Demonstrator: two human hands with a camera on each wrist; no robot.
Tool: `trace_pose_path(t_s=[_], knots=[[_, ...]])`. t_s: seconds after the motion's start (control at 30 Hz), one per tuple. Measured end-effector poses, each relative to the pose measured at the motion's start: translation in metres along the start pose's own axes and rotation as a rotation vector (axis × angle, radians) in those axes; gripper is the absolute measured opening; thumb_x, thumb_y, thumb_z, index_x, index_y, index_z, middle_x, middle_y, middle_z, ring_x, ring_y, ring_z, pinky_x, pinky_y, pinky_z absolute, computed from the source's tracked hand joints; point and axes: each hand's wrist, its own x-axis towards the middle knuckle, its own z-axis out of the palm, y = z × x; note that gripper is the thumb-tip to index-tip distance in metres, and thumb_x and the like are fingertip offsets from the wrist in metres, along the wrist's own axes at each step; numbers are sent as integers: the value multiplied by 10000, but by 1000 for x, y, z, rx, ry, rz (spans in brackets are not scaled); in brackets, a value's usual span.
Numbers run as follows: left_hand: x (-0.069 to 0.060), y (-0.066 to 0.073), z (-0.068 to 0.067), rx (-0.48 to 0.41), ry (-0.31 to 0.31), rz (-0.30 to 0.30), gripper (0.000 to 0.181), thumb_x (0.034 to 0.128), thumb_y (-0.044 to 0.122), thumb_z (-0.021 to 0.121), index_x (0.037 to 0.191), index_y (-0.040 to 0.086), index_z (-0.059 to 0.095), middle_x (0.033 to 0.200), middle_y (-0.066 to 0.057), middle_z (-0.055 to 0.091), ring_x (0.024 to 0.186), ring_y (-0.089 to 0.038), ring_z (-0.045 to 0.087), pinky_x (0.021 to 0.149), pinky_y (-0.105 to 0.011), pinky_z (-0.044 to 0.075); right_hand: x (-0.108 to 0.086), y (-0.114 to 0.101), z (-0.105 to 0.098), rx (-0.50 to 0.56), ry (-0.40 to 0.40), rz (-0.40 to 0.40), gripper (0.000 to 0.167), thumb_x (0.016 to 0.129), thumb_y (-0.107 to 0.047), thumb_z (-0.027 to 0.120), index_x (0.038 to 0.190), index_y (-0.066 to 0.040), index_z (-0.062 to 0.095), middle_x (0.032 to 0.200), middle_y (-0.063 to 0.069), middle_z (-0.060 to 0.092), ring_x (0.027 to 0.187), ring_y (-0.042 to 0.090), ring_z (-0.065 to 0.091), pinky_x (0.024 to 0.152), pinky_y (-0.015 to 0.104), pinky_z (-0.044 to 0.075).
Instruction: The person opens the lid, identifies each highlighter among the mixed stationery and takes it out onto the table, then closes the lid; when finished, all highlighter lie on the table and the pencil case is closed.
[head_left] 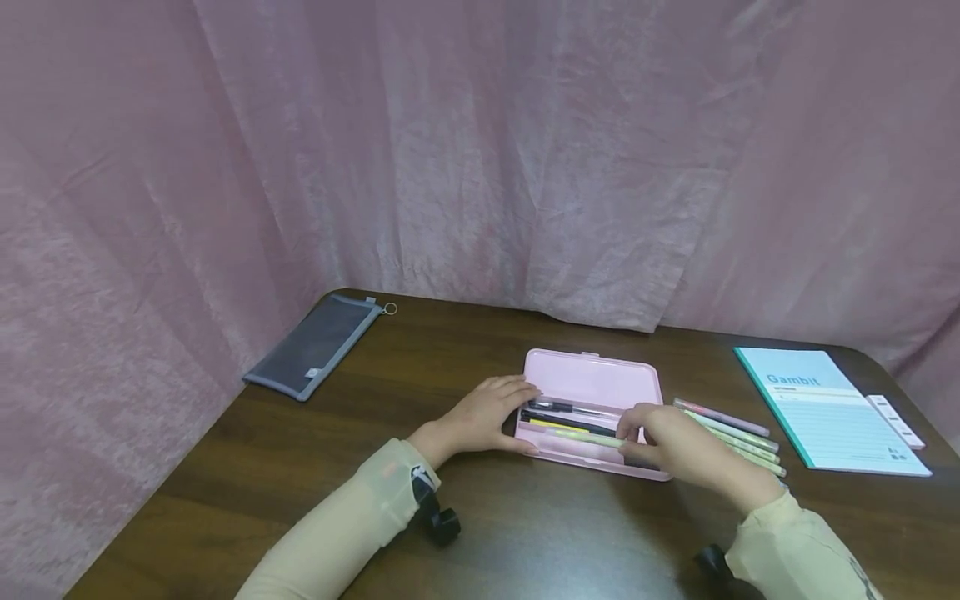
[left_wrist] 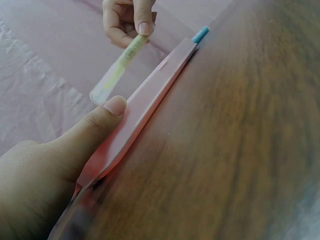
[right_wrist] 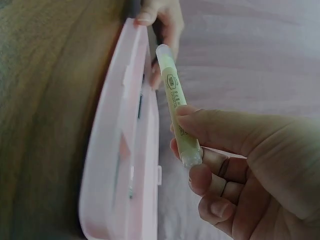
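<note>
A pink pencil case (head_left: 592, 377) lies on the table with its lid laid back. My left hand (head_left: 486, 417) holds its left end, thumb along the near rim and fingers by the hinge side. Between thumb and fingers, my right hand (head_left: 678, 442) pinches a pale yellow-green highlighter (right_wrist: 175, 100) above the case. Its far end points toward the left hand. Inside the case are a clear-barrelled pen with black parts (head_left: 558, 407) and darker and yellow pens (head_left: 573, 424), partly hidden. Several pastel highlighters (head_left: 738, 437) lie just right of the case, partly behind the right hand.
A grey mesh zip pouch (head_left: 311, 342) lies at the table's left edge. A pale blue notebook (head_left: 832, 425) marked "Gambit" is at the right, beside a small white strip-like item (head_left: 896, 422). Pink curtains (head_left: 525, 167) hang behind the wooden table (head_left: 525, 533).
</note>
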Motion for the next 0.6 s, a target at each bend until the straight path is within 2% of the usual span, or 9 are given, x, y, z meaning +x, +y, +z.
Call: trace_pose_path(t_s=[0.2,0.37,0.47,0.53,0.6], knots=[[0,0,1,10,-12,1,838,780,663,646,1431,180,436,1497,-12,440,1436,-193,329,1197,-389,249,-10,2,-9,-9,10,47,72,861,-138,696,922,-120,662,781,-85,592,583,-26,468,534,183,431],[1,-1,2,14,-4,6,838,779,668,642,1428,177,442,1492,-10,447,1434,-193,332,1195,-388,253,-19,7,-15,-53,47,57,79,841,-150,720,898,-145,666,744,-120,561,636,-31,436,547,187,415],[1,0,2,10,1,8,835,779,664,646,1426,177,445,1488,-10,452,1432,-194,337,1195,-391,255,-25,10,-19,-73,59,88,78,838,-168,723,873,-181,654,738,-119,542,647,-12,434,555,187,399],[0,0,2,7,2,7,833,779,661,648,1427,177,445,1488,-10,453,1431,-195,339,1195,-394,255,-30,12,-22,-81,69,105,75,843,-180,719,860,-201,649,792,-92,599,695,14,483,558,192,390],[0,0,2,7,0,4,830,780,658,649,1428,180,444,1489,-8,452,1432,-193,338,1195,-392,255,-35,15,-24,-93,79,125,78,849,-190,715,854,-221,644,797,-86,595,700,24,482,553,190,373]])
